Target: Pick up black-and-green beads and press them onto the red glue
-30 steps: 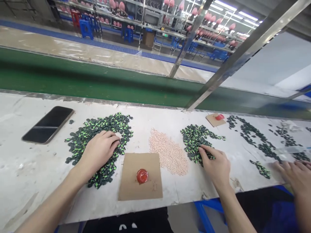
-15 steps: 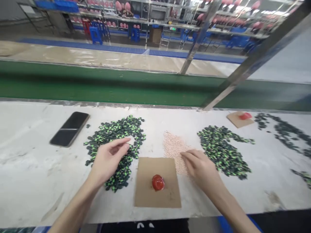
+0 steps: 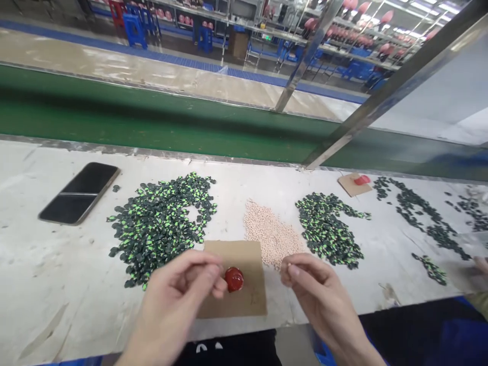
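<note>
My left hand [image 3: 183,300] is closed in a pinch over the left part of a cardboard square [image 3: 247,305], beside a glossy red blob [image 3: 234,279]. What its fingertips hold, if anything, is hidden. Thumb and forefinger of my right hand [image 3: 314,284] are pinched together at the near edge of a heap of tiny pale pink beads [image 3: 272,231], with what looks like one bead between them. Small dark pieces with bright green marks form a left pile [image 3: 163,218] and a right pile [image 3: 328,229].
A dark phone [image 3: 80,193] lies at the left. Farther right are a second cardboard piece [image 3: 348,184] with a red lump, more dark pieces [image 3: 423,213], and another person's hand [image 3: 481,265] at the edge. A metal post [image 3: 366,109] slants up beside a green barrier [image 3: 152,119].
My left hand has left the dark pile and come nearer, to the red blob. My right hand has drawn back from the pale beads, fingers pinched. The view has shifted, and another person's hand now shows.
</note>
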The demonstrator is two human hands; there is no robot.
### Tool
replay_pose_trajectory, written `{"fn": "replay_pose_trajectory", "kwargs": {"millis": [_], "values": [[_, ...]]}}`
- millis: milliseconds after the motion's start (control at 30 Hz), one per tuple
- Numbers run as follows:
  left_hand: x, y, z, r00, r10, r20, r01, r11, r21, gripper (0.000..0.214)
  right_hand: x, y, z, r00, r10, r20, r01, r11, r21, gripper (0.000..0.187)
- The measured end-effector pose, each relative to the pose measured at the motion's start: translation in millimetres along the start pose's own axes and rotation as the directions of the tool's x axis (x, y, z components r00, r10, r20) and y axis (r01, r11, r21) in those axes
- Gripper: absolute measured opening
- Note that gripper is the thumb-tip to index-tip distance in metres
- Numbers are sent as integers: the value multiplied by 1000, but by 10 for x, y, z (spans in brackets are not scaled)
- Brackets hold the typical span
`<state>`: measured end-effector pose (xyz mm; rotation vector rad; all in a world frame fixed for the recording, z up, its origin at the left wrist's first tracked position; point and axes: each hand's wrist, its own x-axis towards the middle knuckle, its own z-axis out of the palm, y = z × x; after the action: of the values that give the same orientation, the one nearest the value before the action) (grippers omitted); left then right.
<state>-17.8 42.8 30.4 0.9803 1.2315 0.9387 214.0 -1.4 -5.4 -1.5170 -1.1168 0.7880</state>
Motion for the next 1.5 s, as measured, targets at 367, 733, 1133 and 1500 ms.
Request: {"fn": "replay_pose_trajectory", "kwargs": {"millis": [367,733,1133,1500], "values": [[-254,-358,327,932,180,315,-214,974,75,17,-447,-252,298,887,332,321,-459,707,537,10],[-226,-384,208,939,135,317,-199,964,178,19,-450,-27,233,926,103,363,-231,916,330,15],[-273,-556,72,984,66,164,-86,989,124,15,-447,-73,246,961,26,277,-3,997,-81,11],[-163,-832,-106,979,206,4,-194,914,357,17,-322,72,302,954,-48,296,151,931,-334,16]]}}
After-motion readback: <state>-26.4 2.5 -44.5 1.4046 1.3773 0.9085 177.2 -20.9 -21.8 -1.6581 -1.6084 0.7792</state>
